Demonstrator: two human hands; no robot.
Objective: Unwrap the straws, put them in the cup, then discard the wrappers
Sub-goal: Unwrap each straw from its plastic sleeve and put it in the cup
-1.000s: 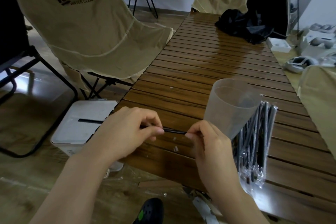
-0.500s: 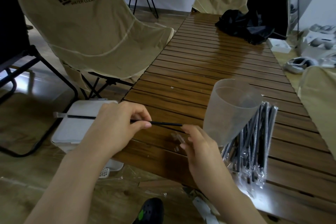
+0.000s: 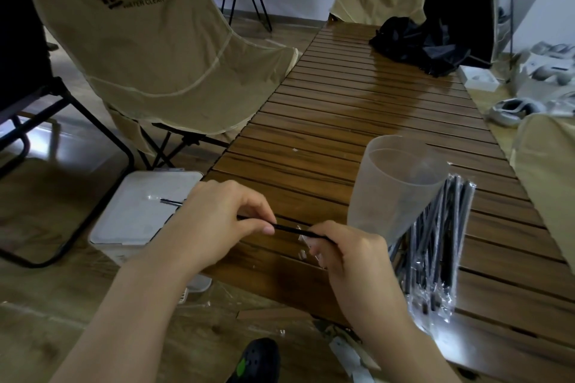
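The left hand (image 3: 217,227) hides the straw's (image 3: 292,229) middle (both ends show).

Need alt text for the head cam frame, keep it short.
Two hands hold one black straw level over a wooden table: left hand pinches it, right hand grips its end and clear wrapper. An empty plastic cup and wrapped straws lie right.

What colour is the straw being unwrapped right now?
Black. The straw shows best in the head view, between the left hand and right hand.
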